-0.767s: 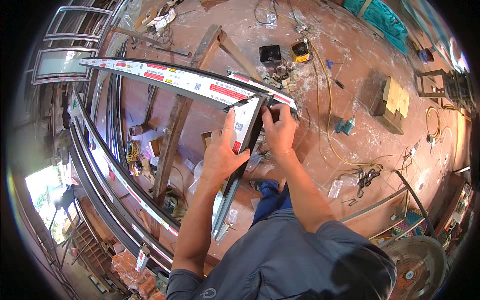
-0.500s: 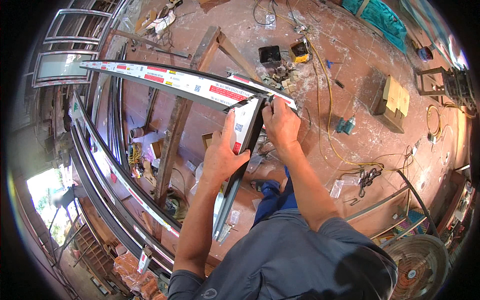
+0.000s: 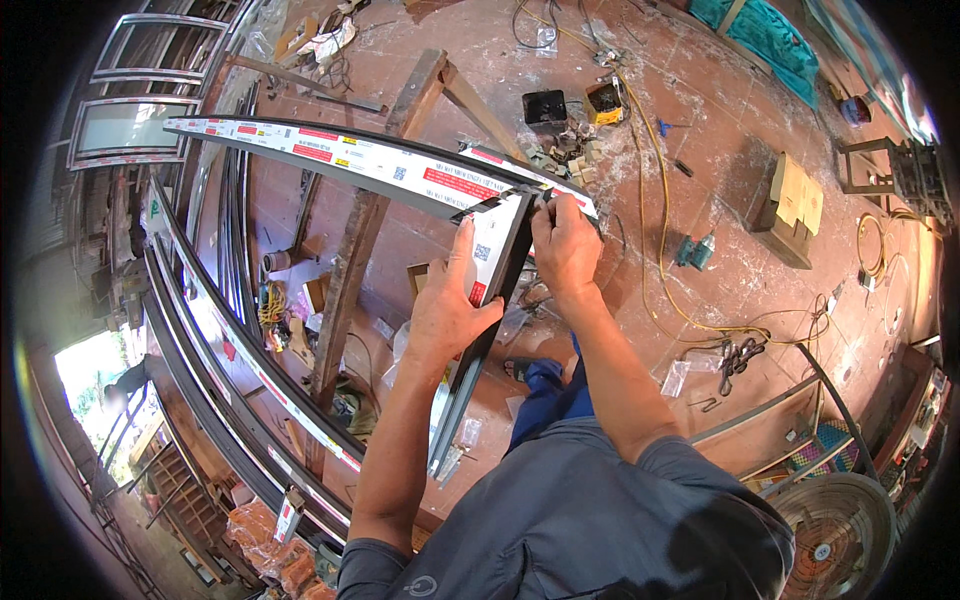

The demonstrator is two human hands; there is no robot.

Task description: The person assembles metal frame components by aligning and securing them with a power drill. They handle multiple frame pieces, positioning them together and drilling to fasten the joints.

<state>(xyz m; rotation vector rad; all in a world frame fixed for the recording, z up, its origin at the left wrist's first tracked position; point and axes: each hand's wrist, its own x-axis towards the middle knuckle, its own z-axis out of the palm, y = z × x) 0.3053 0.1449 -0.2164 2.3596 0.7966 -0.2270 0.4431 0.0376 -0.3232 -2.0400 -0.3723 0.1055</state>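
Observation:
A long metal frame profile [image 3: 370, 168], dark-edged with white, printed protective film, runs from the far left to a corner before me. There it meets a shorter profile [image 3: 482, 255] that comes down toward my body. My left hand [image 3: 450, 305] grips the short profile, its index finger stretched up along the film near the joint and its thumb across to the dark side. At the outer side of the corner, my right hand [image 3: 567, 245] has its fingers curled in a pinch against the frame. What lies between those fingertips is hidden.
Wooden trestle legs [image 3: 350, 270] stand beneath the frame. More film-covered profiles [image 3: 255, 360] lie at the left. A yellow cable [image 3: 643, 210], a black bin [image 3: 545, 108], a teal power tool [image 3: 695, 250] and a cardboard box [image 3: 795, 200] are on the floor. A round fan [image 3: 830, 535] stands at lower right.
Both hands keep their places at the frame corner, with the right fingers shifting only slightly. The whole view has moved a little.

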